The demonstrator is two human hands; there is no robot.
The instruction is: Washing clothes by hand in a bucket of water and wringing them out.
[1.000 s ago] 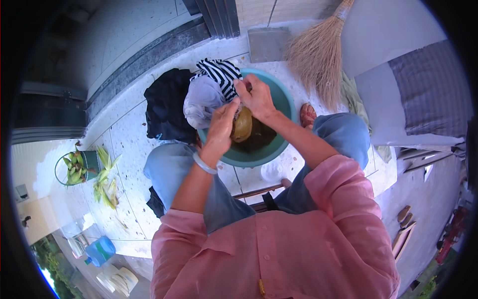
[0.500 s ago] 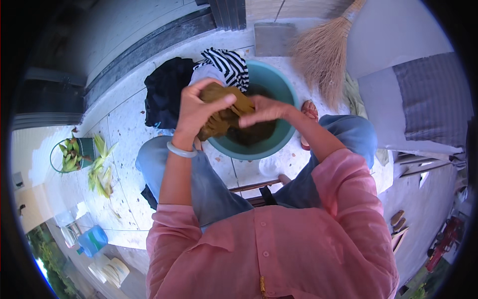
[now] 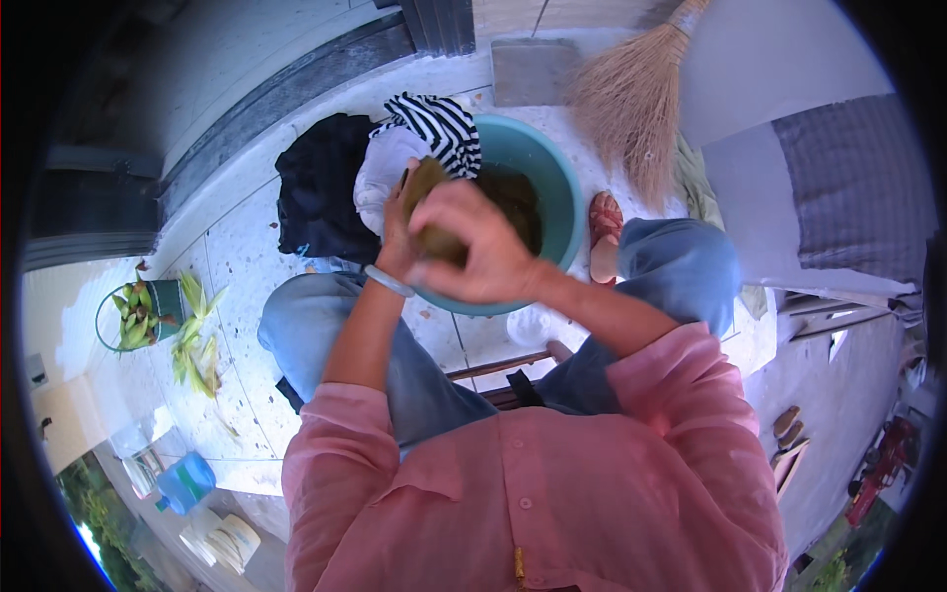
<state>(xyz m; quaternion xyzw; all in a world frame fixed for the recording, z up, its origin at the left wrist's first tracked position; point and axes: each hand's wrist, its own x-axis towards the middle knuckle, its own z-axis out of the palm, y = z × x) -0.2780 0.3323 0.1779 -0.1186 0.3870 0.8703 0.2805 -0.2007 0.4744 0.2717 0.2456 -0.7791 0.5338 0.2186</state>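
The two hands work together on an olive-brown cloth, which is bunched between them over the left part of the basin. The left hand is closed around the cloth from its outer side, at the basin's left edge. The right hand lies across the cloth from the basin side, its fingers curled and blurred; whether they are clamped on the cloth or only pressing against it, I cannot tell. How high both hands are above the basin is also hard to judge.

The step in hand looks like rubbing or squeezing the cloth, with the left hand as the anchor and the right hand as the working one. Inside the basin, right of the hands, is a dark brown mass, too murky to separate into cloth and water.

In my judgement the next move calls for a firm left grip, a fresh fold of cloth brought under the right fingers, and both hands kept inside the basin's rim so that drips fall into it. Care seems due on the basin's left, where a pale cloth lies close by the left hand; a striped cloth lies at the basin's far-left rim, and a black garment farther left.
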